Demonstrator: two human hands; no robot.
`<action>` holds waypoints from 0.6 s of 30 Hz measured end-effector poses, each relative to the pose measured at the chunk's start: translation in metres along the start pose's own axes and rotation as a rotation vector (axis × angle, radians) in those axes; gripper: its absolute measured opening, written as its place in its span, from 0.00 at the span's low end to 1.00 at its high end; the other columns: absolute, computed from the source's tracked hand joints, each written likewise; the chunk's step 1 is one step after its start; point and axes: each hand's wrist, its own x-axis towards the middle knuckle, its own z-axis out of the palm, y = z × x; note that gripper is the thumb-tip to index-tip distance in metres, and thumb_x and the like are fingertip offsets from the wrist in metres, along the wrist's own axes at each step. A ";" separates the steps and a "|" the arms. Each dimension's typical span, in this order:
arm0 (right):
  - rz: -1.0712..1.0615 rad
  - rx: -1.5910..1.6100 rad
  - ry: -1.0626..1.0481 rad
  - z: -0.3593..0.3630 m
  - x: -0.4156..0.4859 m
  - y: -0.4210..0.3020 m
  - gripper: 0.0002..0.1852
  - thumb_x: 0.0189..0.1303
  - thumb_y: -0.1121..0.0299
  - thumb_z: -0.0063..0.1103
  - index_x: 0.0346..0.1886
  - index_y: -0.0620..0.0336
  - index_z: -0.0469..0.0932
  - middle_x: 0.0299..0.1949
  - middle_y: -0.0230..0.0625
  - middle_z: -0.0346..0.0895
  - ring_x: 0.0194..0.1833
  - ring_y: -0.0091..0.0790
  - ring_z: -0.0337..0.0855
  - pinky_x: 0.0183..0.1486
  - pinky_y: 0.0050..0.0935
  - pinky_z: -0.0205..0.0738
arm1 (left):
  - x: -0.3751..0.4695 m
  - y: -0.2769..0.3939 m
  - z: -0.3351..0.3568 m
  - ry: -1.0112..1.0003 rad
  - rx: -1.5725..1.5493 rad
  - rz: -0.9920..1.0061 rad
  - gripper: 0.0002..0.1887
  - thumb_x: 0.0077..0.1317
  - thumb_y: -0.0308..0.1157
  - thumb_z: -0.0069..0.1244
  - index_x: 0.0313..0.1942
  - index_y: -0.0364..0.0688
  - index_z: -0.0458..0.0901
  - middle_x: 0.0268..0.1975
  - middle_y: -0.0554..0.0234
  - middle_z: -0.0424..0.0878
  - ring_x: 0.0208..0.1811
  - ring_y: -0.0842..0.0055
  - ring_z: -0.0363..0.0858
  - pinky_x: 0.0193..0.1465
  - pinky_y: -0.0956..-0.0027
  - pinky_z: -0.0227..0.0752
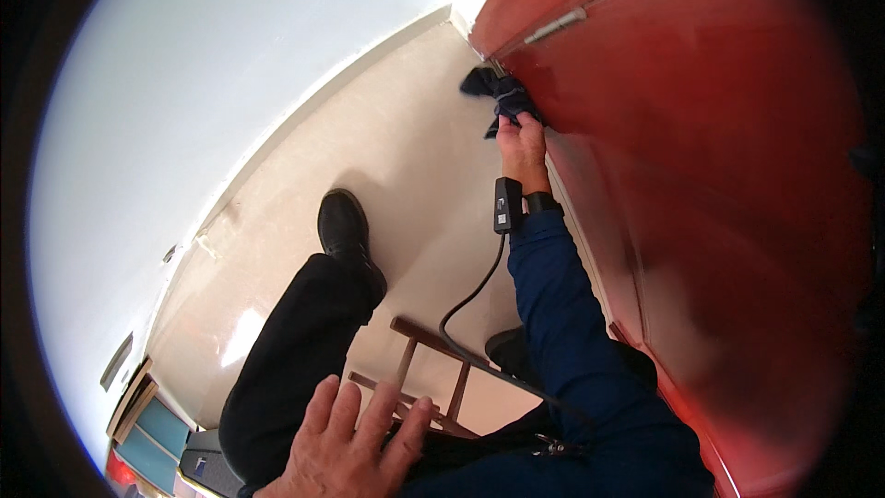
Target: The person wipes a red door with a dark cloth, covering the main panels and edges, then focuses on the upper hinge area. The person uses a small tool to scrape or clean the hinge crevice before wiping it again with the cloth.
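Observation:
My right hand [523,142] reaches out and grips a bunched dark cloth [510,98] beside the bottom edge of a glossy red cabinet [691,117], close to the corner of the room. On that wrist are a black band and a small black device [508,205] with a cable running back along the sleeve. My left hand [352,439] is low in the picture, palm down with fingers spread and nothing in it, above my lap.
A small wooden stool [432,339] stands on the beige floor [290,173] between my black shoes. A white wall [207,83] with a skirting runs along the left. Blue-green panels [155,436] and a dark grey case [207,460] are at lower left.

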 end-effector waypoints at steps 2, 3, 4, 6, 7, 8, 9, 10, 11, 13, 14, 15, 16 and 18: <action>-0.049 -0.147 0.008 -0.021 -0.021 -0.009 0.17 0.69 0.81 0.55 0.59 0.68 0.81 0.57 0.40 0.85 0.57 0.38 0.84 0.65 0.34 0.76 | 0.003 0.004 -0.002 -0.115 0.018 -0.007 0.36 0.58 0.41 0.69 0.67 0.48 0.75 0.62 0.43 0.73 0.55 0.56 0.74 0.66 0.47 0.68; -0.023 -0.118 0.209 -0.045 -0.039 -0.024 0.17 0.69 0.81 0.54 0.59 0.68 0.81 0.56 0.39 0.85 0.57 0.38 0.84 0.64 0.34 0.77 | 0.004 0.006 -0.003 -0.104 0.026 0.002 0.36 0.58 0.41 0.69 0.67 0.47 0.76 0.62 0.43 0.74 0.55 0.56 0.74 0.66 0.47 0.68; -0.116 -0.916 0.078 -0.080 -0.070 -0.046 0.17 0.69 0.79 0.53 0.58 0.69 0.82 0.56 0.39 0.85 0.57 0.39 0.84 0.64 0.34 0.77 | 0.004 0.008 -0.004 -0.096 0.031 0.013 0.36 0.57 0.40 0.69 0.66 0.47 0.76 0.61 0.43 0.74 0.55 0.56 0.74 0.65 0.47 0.68; -0.369 -1.896 0.211 -0.152 -0.125 -0.085 0.16 0.69 0.76 0.54 0.58 0.68 0.82 0.55 0.39 0.85 0.57 0.40 0.84 0.63 0.35 0.78 | 0.005 0.011 -0.005 -0.074 0.025 0.037 0.35 0.57 0.40 0.69 0.66 0.47 0.77 0.61 0.43 0.74 0.54 0.55 0.75 0.65 0.46 0.69; -0.273 -1.258 0.363 -0.180 -0.140 -0.095 0.16 0.69 0.76 0.55 0.57 0.68 0.82 0.54 0.39 0.86 0.56 0.40 0.84 0.62 0.35 0.78 | 0.004 0.012 -0.005 -0.070 0.029 0.051 0.36 0.57 0.40 0.69 0.66 0.47 0.76 0.61 0.43 0.74 0.54 0.55 0.75 0.65 0.46 0.69; -0.204 -0.310 0.598 -0.201 -0.144 -0.106 0.16 0.68 0.75 0.56 0.57 0.67 0.83 0.54 0.40 0.86 0.56 0.41 0.84 0.62 0.35 0.78 | 0.004 0.014 -0.004 -0.070 0.034 0.064 0.36 0.57 0.40 0.69 0.67 0.47 0.76 0.61 0.43 0.74 0.54 0.55 0.75 0.65 0.46 0.69; -0.225 -0.198 0.674 -0.217 -0.155 -0.114 0.16 0.68 0.74 0.56 0.56 0.67 0.83 0.53 0.40 0.86 0.56 0.41 0.85 0.61 0.36 0.79 | 0.003 0.015 -0.002 -0.071 0.040 0.078 0.37 0.57 0.40 0.69 0.67 0.47 0.75 0.61 0.43 0.74 0.54 0.55 0.75 0.65 0.46 0.69; -0.345 -0.731 0.652 -0.224 -0.164 -0.117 0.16 0.67 0.75 0.57 0.56 0.67 0.83 0.52 0.41 0.87 0.55 0.41 0.85 0.60 0.36 0.79 | 0.003 0.016 -0.001 -0.071 0.047 0.099 0.37 0.58 0.40 0.69 0.67 0.47 0.75 0.61 0.43 0.74 0.54 0.55 0.75 0.65 0.45 0.69; -0.454 -1.307 0.520 -0.219 -0.159 -0.114 0.16 0.67 0.75 0.57 0.55 0.67 0.83 0.51 0.41 0.87 0.54 0.41 0.85 0.59 0.36 0.80 | 0.003 0.018 0.001 -0.071 0.055 0.120 0.37 0.58 0.40 0.69 0.68 0.47 0.74 0.62 0.43 0.74 0.55 0.55 0.75 0.65 0.45 0.69; -0.414 -1.113 0.326 -0.187 -0.140 -0.096 0.15 0.66 0.75 0.60 0.54 0.68 0.84 0.48 0.44 0.88 0.52 0.43 0.86 0.58 0.36 0.80 | 0.002 0.021 0.004 -0.088 0.063 0.135 0.38 0.58 0.41 0.69 0.68 0.48 0.74 0.62 0.43 0.74 0.55 0.55 0.76 0.66 0.44 0.69; -0.395 -1.245 0.261 -0.165 -0.131 -0.091 0.15 0.65 0.73 0.63 0.53 0.70 0.84 0.47 0.46 0.88 0.51 0.43 0.87 0.58 0.36 0.79 | 0.002 0.023 0.006 -0.103 0.062 0.133 0.38 0.58 0.41 0.69 0.69 0.48 0.73 0.62 0.43 0.74 0.55 0.55 0.76 0.66 0.44 0.69; -0.409 -1.533 0.193 -0.141 -0.117 -0.081 0.15 0.63 0.72 0.66 0.51 0.71 0.84 0.45 0.49 0.88 0.50 0.44 0.87 0.58 0.37 0.78 | 0.003 0.025 0.007 -0.123 0.055 0.132 0.38 0.59 0.42 0.69 0.69 0.48 0.73 0.62 0.43 0.75 0.55 0.55 0.76 0.66 0.43 0.69; -0.478 -1.455 0.049 -0.120 -0.104 -0.073 0.16 0.63 0.71 0.67 0.50 0.72 0.84 0.45 0.50 0.88 0.48 0.43 0.87 0.58 0.36 0.78 | 0.003 0.027 0.008 -0.138 0.069 0.129 0.38 0.59 0.42 0.69 0.69 0.48 0.73 0.62 0.43 0.74 0.56 0.55 0.76 0.66 0.43 0.69; -0.587 -1.239 -0.032 -0.090 -0.077 -0.054 0.14 0.63 0.73 0.65 0.50 0.69 0.84 0.47 0.48 0.88 0.48 0.42 0.86 0.58 0.37 0.78 | 0.003 0.031 0.008 -0.151 0.102 0.117 0.37 0.60 0.42 0.69 0.69 0.48 0.73 0.63 0.43 0.74 0.57 0.54 0.76 0.67 0.43 0.69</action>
